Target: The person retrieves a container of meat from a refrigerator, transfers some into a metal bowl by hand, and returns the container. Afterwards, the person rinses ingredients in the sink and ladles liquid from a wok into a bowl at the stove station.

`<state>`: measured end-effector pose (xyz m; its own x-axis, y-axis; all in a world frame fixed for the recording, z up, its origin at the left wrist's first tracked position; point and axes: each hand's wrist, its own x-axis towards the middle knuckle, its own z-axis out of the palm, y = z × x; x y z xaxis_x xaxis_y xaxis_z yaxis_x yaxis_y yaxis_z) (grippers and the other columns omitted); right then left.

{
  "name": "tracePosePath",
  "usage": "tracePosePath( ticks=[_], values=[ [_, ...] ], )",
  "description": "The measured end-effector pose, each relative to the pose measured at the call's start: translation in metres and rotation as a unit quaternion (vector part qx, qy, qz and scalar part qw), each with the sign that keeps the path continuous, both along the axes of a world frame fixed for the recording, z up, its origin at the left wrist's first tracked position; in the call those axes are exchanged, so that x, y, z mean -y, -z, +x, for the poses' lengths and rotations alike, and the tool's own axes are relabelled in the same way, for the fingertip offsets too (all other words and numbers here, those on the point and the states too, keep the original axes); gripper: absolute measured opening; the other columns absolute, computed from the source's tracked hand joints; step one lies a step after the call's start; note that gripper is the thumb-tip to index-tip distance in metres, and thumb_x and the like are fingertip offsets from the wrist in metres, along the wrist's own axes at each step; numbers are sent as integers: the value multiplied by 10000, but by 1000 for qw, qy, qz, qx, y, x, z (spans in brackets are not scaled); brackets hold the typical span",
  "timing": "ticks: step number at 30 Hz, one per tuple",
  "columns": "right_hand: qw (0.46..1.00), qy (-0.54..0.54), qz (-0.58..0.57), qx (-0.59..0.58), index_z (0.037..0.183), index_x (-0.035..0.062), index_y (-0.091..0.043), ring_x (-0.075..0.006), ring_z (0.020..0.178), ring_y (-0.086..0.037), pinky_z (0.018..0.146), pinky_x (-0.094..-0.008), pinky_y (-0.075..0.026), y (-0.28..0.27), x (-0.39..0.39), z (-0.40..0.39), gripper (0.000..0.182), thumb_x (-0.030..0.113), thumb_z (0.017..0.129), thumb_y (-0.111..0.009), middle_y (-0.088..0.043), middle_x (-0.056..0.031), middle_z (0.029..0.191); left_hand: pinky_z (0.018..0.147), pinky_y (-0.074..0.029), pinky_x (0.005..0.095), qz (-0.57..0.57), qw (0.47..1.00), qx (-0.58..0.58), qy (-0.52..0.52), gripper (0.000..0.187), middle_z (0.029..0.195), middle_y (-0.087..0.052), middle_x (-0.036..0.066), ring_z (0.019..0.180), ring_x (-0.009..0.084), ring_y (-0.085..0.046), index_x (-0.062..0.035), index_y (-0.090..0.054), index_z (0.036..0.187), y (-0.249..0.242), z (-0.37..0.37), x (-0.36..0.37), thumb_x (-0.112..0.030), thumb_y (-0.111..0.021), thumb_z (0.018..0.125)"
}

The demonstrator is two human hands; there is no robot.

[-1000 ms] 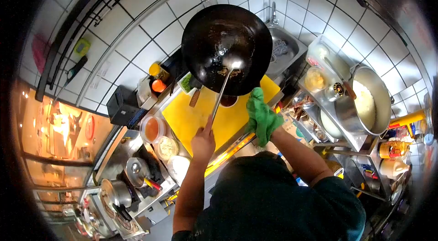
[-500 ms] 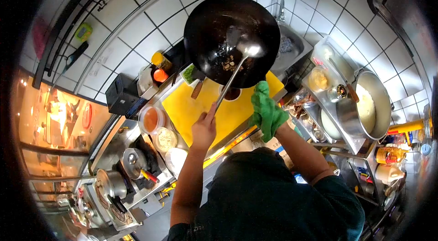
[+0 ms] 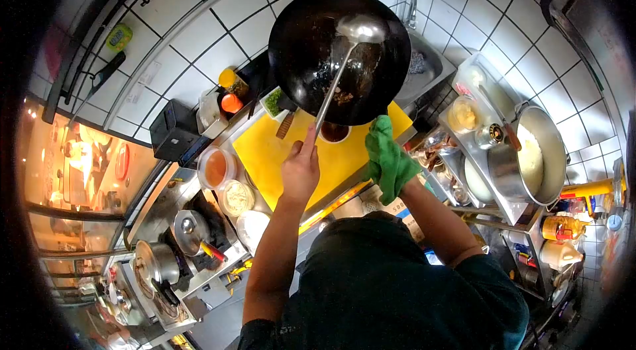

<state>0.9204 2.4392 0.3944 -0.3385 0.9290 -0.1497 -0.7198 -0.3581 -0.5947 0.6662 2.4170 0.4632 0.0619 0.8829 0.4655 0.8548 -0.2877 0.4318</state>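
A dark wok (image 3: 298,52) is tilted up over a yellow board (image 3: 265,158), its inside facing me, with small brown bits (image 3: 343,97) low in it. My left hand (image 3: 301,168) is closed round the handle of a metal ladle (image 3: 336,81), whose bowl rests against the wok's upper inner side. At the wok's lower right edge, my right hand (image 3: 405,184) grips through a green cloth (image 3: 387,151) that hides its fingers. Partly behind the wok's lower rim is a small bowl of dark red sauce (image 3: 335,132).
Left of the board stand tubs of orange sauce (image 3: 215,168) and pale food (image 3: 236,197), a lidded pan (image 3: 189,231) and a pot (image 3: 158,262). A sink (image 3: 424,68) is behind right. A large pot (image 3: 553,151) and a shelf stand at right.
The ladle's bowl has moved up and slightly left inside the wok. My left hand has shifted slightly. The brown bits have slid a little within the wok.
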Motion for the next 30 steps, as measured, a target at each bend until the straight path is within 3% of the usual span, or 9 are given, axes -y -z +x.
tracePosePath(
  ticks=[6,8,11,16,20,25,26,28,30],
  values=[
    [998,-28,-57,-6,1103,145,-573,-162,817,-586,689,-318,-509,-16,-6,3,196,327,1038,-538,-578,-2,953,571,-551,435,-99,986,-133,-25,568,807,-635,147,645,306,-654,-193,-544,1456,63,-55,52,-91,-615,901],
    [922,30,174,344,1080,150,-569,-183,817,-555,713,-323,-488,7,-8,3,236,375,1037,-515,-543,1,895,553,-547,440,-103,978,-177,-35,543,828,-650,139,656,286,-661,-209,-577,1429,60,-67,65,-94,-587,898],
    [833,21,281,475,1192,175,-569,-225,775,-529,698,-435,-485,33,-8,14,332,454,1038,-478,-536,-9,896,608,-553,411,-48,987,-151,-31,606,854,-649,144,682,311,-649,-227,-534,1467,46,-52,47,-82,-559,879],
    [981,16,61,185,1239,145,-549,-200,763,-542,663,-388,-488,41,-8,18,348,426,1037,-506,-544,-8,924,566,-552,421,-35,997,-59,-31,733,904,-641,162,654,323,-658,-210,-367,1558,-21,1,3,-57,-583,874],
    [989,30,30,141,1277,122,-533,-181,753,-552,635,-351,-490,44,-14,24,369,402,1037,-528,-551,-8,946,628,-564,458,-130,988,-86,-22,734,897,-631,171,704,350,-665,-215,-328,1575,18,-19,20,-71,-558,893],
    [986,39,36,159,1324,93,-512,-157,741,-564,600,-304,-493,56,-19,37,404,374,1036,-556,-559,-7,974,532,-521,445,-194,970,-138,-39,674,818,-614,144,611,309,-616,-204,-391,1550,36,-48,75,-97,-550,903],
    [982,16,70,175,1395,68,-468,-161,880,-575,692,-308,-520,56,-17,41,481,376,1037,-556,-568,-32,1127,528,-521,442,-191,971,-138,-37,663,822,-618,145,604,308,-613,-202,-399,1546,37,-50,79,-103,-546,907],
    [914,41,192,354,1319,33,-532,-281,1015,-613,863,-401,-532,27,-7,37,447,297,964,-601,-611,-112,1185,523,-523,433,-122,981,-141,-47,637,836,-621,151,601,305,-617,-194,-431,1528,40,-49,70,-106,-560,910],
    [741,103,347,566,1232,23,-599,-376,1038,-621,959,-475,-500,-10,5,25,416,236,882,-675,-637,-154,1120,555,-541,416,-82,989,-116,-38,656,869,-633,153,645,296,-640,-163,-437,1521,29,-32,53,-87,-588,887]
  ],
)
